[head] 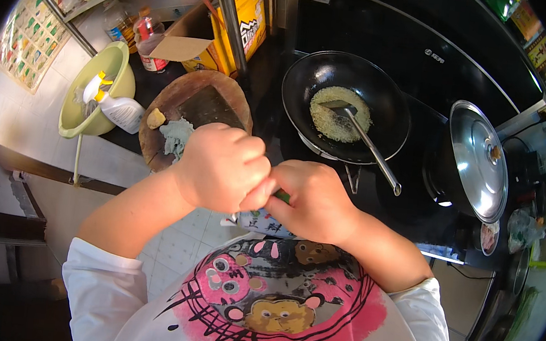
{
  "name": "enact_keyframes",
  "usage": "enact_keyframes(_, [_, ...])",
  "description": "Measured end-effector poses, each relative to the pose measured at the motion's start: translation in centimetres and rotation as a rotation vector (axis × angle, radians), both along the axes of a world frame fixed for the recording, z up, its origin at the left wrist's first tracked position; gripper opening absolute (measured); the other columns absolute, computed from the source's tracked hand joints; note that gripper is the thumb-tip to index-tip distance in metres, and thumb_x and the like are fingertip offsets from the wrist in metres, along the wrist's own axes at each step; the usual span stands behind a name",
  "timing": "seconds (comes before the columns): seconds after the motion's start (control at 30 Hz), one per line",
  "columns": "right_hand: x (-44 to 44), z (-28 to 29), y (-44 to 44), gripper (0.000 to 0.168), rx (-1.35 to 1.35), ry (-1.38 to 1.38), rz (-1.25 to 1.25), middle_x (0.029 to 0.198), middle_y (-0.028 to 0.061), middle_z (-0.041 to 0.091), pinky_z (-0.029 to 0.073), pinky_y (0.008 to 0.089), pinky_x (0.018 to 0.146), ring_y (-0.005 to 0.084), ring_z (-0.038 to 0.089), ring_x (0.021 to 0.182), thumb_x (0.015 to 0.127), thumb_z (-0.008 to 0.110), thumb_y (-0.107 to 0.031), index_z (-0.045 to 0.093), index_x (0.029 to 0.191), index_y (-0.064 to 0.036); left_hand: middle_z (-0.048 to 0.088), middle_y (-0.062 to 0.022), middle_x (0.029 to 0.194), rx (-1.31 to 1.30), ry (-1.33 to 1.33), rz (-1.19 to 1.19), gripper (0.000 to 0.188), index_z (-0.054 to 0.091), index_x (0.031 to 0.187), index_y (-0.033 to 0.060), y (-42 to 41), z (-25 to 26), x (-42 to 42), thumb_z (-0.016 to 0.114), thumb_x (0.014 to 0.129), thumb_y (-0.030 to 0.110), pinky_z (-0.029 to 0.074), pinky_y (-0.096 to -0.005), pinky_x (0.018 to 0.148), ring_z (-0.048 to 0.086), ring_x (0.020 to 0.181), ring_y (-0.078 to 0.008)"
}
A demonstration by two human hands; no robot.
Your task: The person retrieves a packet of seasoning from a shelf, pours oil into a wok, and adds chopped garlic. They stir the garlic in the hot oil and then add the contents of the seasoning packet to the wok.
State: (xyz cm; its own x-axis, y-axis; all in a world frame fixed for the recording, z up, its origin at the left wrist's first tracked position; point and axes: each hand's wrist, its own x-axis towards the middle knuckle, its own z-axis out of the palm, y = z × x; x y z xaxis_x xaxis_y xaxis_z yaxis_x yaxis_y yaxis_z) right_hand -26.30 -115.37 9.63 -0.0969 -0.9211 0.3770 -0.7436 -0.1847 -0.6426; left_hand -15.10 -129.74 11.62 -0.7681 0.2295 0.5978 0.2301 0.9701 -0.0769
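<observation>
A printed packet (263, 222) with a green edge hangs from my two hands, in front of my chest. My left hand (228, 168) is balled into a fist at its top, knuckles up. Right against it, my right hand (317, 200) pinches the packet between thumb and curled fingers. The fingers hide most of the top edge, and whether it is torn I cannot tell. Beyond my right hand, a black wok (389, 113) holds pale, finely chopped food (325, 126) in bubbling liquid. A metal spatula (370, 143) leans in it, handle over the near rim.
Left of the wok, a round wooden chopping board (162, 89) carries a cleaver (210, 106), a grey-blue cloth (175, 135) and a yellowish lump (155, 118). A green basin (124, 67) with a spray bottle (119, 109) stands farther left. At right is a lidded pot (478, 162).
</observation>
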Motion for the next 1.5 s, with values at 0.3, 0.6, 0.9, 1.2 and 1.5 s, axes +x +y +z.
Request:
enact_keyframes(0.3, [0.0, -1.8, -0.3, 0.02, -0.081, 0.124, -0.157, 0.065, 0.0108, 0.057, 0.046, 0.0371, 0.051, 0.0299, 0.058, 0.058, 0.068, 0.07, -0.02, 0.058, 0.072, -0.004, 0.058, -0.0119, 0.083, 0.604, -0.359, 0.113, 0.018, 0.059, 0.093, 0.0052, 1.4, 0.7, 1.2, 0.061, 0.076, 0.013, 0.045, -0.0427, 0.063, 0.058, 0.077, -0.0337])
enact_keyframes(0.6, [1.5, -2.0, 0.2, 0.02, 0.012, 0.178, -0.1, 0.064, 0.0092, 0.056, 0.045, 0.0368, 0.051, 0.0281, 0.057, 0.057, 0.068, 0.07, -0.02, 0.056, 0.071, -0.006, 0.057, -0.0102, 0.083, 0.439, -0.678, 0.301, 0.034, 0.055, 0.096, 0.0062, 0.2, -1.5, 3.7, 0.066, 0.077, 0.032, 0.047, -0.0365, 0.061, 0.057, 0.073, -0.0283])
enact_keyframes(0.9, [2.1, -2.4, 0.7, 0.018, -0.023, 0.121, -0.055, 0.063, 0.0084, 0.052, 0.044, 0.0365, 0.048, 0.0274, 0.055, 0.055, 0.063, 0.07, -0.01, 0.055, 0.073, -0.005, 0.055, -0.0078, 0.101, 0.693, -0.364, -0.093, 0.035, 0.06, 0.106, 0.0108, 0.9, -3.3, 6.1, 0.062, 0.074, -0.002, 0.049, -0.0328, 0.062, 0.059, 0.077, -0.0221])
enact_keyframes(1.2, [2.8, -2.8, 0.3, 0.019, 0.014, 0.182, -0.056, 0.061, 0.0078, 0.051, 0.043, 0.0356, 0.047, 0.0262, 0.054, 0.054, 0.062, 0.071, -0.012, 0.056, 0.072, -0.005, 0.057, -0.0056, 0.098, 0.78, -0.309, -0.005, 0.044, 0.056, 0.112, 0.0103, 1.4, -3.6, 5.9, 0.069, 0.07, 0.008, 0.05, -0.0337, 0.063, 0.06, 0.073, -0.0237])
enact_keyframes(1.5, [3.7, -2.4, 0.0, 0.02, 0.072, 0.256, -0.105, 0.06, 0.0073, 0.051, 0.044, 0.035, 0.047, 0.0257, 0.055, 0.054, 0.062, 0.07, -0.012, 0.056, 0.073, -0.005, 0.056, -0.0053, 0.08, 0.749, -0.328, 0.133, 0.032, 0.06, 0.091, 0.0066, 0.6, -5.2, 6.2, 0.071, 0.073, 0.03, 0.045, -0.0315, 0.053, 0.057, 0.064, -0.022])
